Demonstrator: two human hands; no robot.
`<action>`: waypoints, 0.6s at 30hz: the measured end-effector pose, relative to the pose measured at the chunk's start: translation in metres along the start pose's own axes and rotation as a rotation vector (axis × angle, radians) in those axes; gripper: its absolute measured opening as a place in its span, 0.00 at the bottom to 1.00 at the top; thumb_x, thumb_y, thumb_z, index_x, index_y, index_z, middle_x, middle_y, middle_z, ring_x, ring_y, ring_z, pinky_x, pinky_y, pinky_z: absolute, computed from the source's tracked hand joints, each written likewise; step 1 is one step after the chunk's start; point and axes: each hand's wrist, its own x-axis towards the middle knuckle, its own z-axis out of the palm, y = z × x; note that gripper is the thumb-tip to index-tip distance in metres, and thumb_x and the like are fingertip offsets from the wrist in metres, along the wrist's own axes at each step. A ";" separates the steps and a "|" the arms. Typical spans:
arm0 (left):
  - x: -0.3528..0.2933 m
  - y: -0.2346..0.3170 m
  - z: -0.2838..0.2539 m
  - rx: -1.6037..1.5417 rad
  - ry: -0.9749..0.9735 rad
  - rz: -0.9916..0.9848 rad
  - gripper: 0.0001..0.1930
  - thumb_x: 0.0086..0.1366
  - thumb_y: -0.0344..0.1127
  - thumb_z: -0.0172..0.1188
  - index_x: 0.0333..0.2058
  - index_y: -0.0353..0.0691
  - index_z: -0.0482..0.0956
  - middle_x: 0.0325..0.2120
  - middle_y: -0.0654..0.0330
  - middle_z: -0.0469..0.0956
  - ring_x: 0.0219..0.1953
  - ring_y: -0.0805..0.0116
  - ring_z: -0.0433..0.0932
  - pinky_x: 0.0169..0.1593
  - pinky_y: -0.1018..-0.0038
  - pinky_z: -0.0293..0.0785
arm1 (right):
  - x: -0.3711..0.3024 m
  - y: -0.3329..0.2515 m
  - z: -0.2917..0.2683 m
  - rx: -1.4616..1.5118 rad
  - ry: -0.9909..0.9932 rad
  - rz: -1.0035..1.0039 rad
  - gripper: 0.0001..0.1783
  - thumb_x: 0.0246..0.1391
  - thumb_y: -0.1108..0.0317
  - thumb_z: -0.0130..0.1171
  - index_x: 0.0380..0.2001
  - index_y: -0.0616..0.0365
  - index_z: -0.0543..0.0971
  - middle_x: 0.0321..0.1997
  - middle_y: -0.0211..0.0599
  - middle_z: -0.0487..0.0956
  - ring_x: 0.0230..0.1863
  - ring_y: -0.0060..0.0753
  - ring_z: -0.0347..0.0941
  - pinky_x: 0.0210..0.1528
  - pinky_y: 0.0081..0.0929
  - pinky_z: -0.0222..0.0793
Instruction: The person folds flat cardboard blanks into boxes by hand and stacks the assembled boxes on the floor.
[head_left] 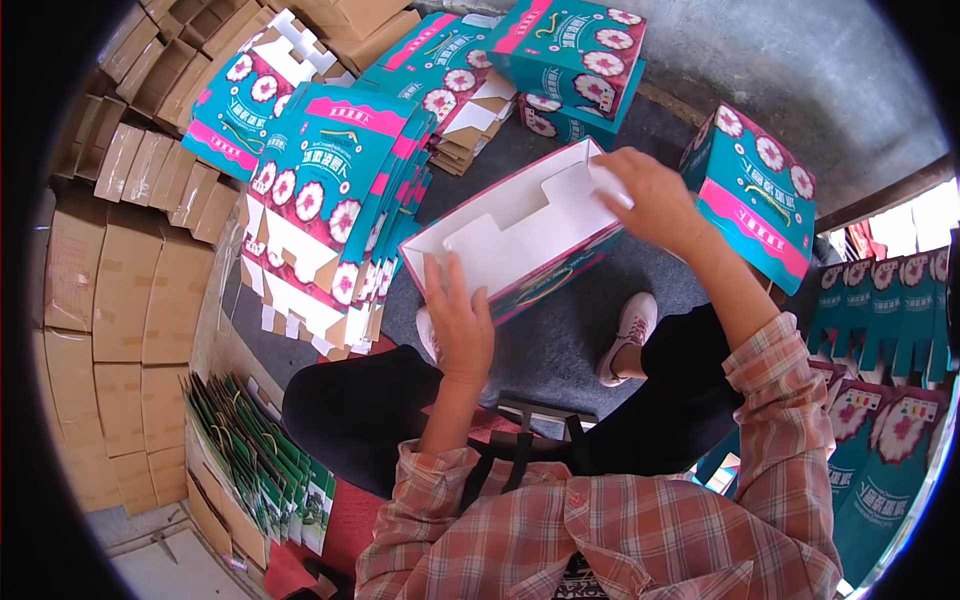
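An open carton box [540, 222], white inside with a pink rim and teal printed sides, is tilted in front of my lap between both hands. My left hand [462, 325] holds its near left end, fingers reaching over the rim and thumb on the outer side. At the right end my right hand [652, 203] grips the wall, fingers over the edge near a white flap. White cut-out flaps fold down inside the box. The box's underside is hidden.
Flat teal cartons [335, 180] are stacked at left. Made-up boxes [570, 45] stand at the back, another box [755, 190] at right. Brown cartons [120, 300] line the left side; green packaging [275, 470] lies below. More teal cartons [880, 300] stand at far right.
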 end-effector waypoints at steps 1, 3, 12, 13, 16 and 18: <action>0.003 0.001 0.000 0.138 -0.104 0.081 0.30 0.60 0.35 0.59 0.59 0.33 0.62 0.57 0.41 0.63 0.62 0.44 0.58 0.61 0.56 0.56 | -0.005 -0.007 0.005 -0.006 -0.005 0.009 0.25 0.51 0.55 0.60 0.51 0.54 0.73 0.50 0.43 0.75 0.49 0.41 0.73 0.48 0.36 0.70; 0.003 0.007 0.001 0.270 -0.217 0.168 0.30 0.60 0.36 0.59 0.59 0.34 0.62 0.59 0.42 0.61 0.63 0.43 0.55 0.63 0.53 0.52 | -0.014 -0.012 0.025 -0.081 -0.060 -0.300 0.33 0.44 0.61 0.66 0.55 0.52 0.69 0.61 0.41 0.66 0.61 0.43 0.64 0.56 0.38 0.66; -0.001 -0.003 0.011 0.265 -0.412 0.216 0.28 0.57 0.41 0.61 0.55 0.36 0.68 0.55 0.49 0.68 0.59 0.50 0.64 0.61 0.53 0.55 | -0.004 -0.006 0.049 -0.015 -0.506 -0.110 0.34 0.41 0.61 0.69 0.54 0.52 0.71 0.61 0.41 0.67 0.62 0.44 0.62 0.58 0.38 0.63; -0.001 -0.006 0.010 0.257 -0.436 0.215 0.27 0.57 0.41 0.61 0.54 0.36 0.69 0.54 0.50 0.69 0.58 0.50 0.65 0.61 0.53 0.56 | -0.001 -0.008 0.047 -0.018 -0.505 -0.107 0.34 0.41 0.61 0.69 0.54 0.52 0.71 0.61 0.41 0.67 0.62 0.44 0.62 0.58 0.38 0.63; -0.002 -0.012 0.007 0.234 -0.453 0.230 0.26 0.57 0.41 0.61 0.52 0.36 0.70 0.52 0.50 0.71 0.56 0.51 0.67 0.60 0.54 0.57 | 0.005 -0.009 0.046 -0.044 -0.659 -0.075 0.31 0.41 0.61 0.68 0.52 0.51 0.73 0.60 0.40 0.69 0.61 0.43 0.63 0.58 0.37 0.63; -0.002 -0.012 0.009 0.229 -0.443 0.237 0.25 0.57 0.41 0.62 0.52 0.36 0.71 0.51 0.50 0.72 0.55 0.52 0.67 0.60 0.55 0.57 | 0.004 -0.002 0.053 -0.028 -0.590 -0.174 0.26 0.41 0.58 0.68 0.47 0.49 0.77 0.47 0.36 0.74 0.54 0.42 0.68 0.52 0.39 0.68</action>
